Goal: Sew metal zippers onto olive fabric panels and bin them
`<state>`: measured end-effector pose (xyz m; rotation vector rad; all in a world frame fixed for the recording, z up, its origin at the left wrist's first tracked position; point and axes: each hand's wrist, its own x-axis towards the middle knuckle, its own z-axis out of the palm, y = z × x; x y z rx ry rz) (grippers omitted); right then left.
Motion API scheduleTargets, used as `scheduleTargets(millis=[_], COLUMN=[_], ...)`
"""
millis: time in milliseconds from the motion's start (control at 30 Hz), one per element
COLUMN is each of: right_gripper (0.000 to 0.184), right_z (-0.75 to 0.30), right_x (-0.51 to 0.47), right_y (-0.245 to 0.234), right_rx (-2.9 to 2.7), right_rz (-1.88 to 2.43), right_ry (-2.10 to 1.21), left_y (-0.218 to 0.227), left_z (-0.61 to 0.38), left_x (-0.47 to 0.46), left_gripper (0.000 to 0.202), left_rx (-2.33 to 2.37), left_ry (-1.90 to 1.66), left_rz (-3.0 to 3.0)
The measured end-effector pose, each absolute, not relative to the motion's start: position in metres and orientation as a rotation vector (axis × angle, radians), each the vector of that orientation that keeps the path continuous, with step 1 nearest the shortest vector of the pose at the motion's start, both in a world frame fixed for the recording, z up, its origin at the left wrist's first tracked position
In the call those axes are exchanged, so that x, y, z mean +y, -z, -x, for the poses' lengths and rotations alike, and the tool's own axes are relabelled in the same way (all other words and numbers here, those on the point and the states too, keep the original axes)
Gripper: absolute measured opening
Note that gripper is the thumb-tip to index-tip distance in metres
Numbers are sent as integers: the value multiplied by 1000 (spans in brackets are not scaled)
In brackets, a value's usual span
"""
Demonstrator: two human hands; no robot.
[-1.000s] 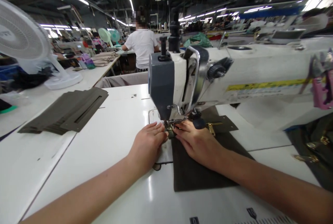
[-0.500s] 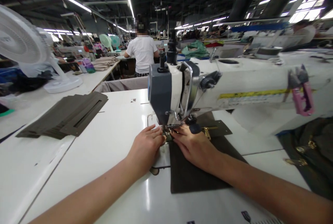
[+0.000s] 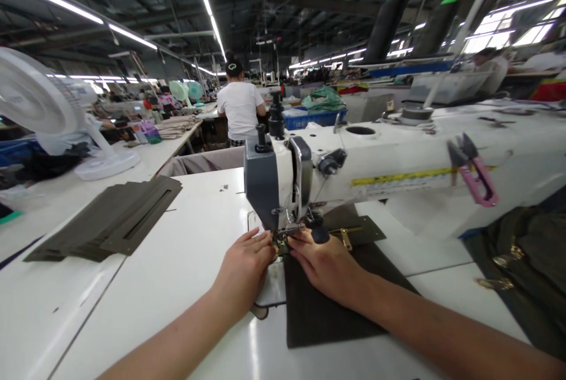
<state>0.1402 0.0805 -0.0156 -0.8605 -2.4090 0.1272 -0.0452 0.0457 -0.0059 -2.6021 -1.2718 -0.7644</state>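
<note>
My left hand (image 3: 244, 271) lies palm down just left of the needle area, its fingers stretched toward the presser foot (image 3: 285, 233) of a sewing machine (image 3: 263, 177). Its fingertips touch the edge of the work; the thumb is mostly hidden. My right hand (image 3: 329, 268) rests flat on a dark olive fabric panel (image 3: 309, 324), fingers extended up to the presser foot. Behind that hand, a gold zipper pull (image 3: 346, 241) shows on the piece. The machine head hides the stitching point in part.
Several slotted dark panels (image 3: 110, 215) are stacked at left, near a white fan (image 3: 106, 162). Pink-handled thread snips (image 3: 475, 177) hang on the machine arm. A dark bag with gold zippers (image 3: 530, 268) lies at right. A person in a white shirt (image 3: 241, 106) stands ahead, back turned.
The view has tilted up slightly and turned a little right, so the scene sits lower and shifted left. Both hands keep their places beside the presser foot; the panel has barely moved.
</note>
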Motion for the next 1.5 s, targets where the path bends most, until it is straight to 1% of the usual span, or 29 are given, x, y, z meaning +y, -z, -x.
scheduleTargets(millis=[233, 800, 1100, 1267, 1500], right_gripper=[14, 19, 19, 14, 11], right_z=[-139, -139, -138, -137, -136], right_x=[82, 84, 82, 82, 80], right_y=[15, 16, 19, 24, 25], right_rx=[-2409, -2432, -2347, -2309, -2317], right_rz=[839, 829, 802, 872, 980], right_ry=[-81, -30, 10, 88, 129], left_y=[8, 4, 3, 3, 7], left_z=[46, 45, 44, 46, 48], left_x=[46, 50, 47, 46, 46], left_gripper=[17, 18, 19, 18, 18], left_rx=[-1263, -1275, -1284, -1293, -1304], left_ry=[808, 730, 789, 815, 733], left_rz=[2561, 2596, 2585, 2584, 2538])
